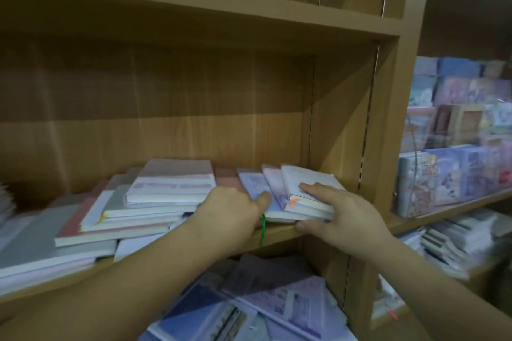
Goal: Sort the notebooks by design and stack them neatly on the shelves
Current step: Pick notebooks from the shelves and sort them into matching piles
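Note:
On the wooden shelf (277, 235) a small fanned stack of lilac and white notebooks (279, 183) lies at the right end. My right hand (338, 213) holds this stack, fingers flat on the top white notebook (310, 177) and thumb under the front edge. My left hand (232, 210) rests against the stack's left side, its thumb on a lilac cover. To the left sits a loose pile of pink, grey and white notebooks (138, 210), topped by a pink-and-white one (174, 183).
The shelf's right upright (385, 147) stands close beside the stack. The shelf below holds scattered blue and purple notebooks (271, 302). A neighbouring rack at the right (457, 174) is full of colourful notebooks. The shelf above (194, 11) shows nothing on it.

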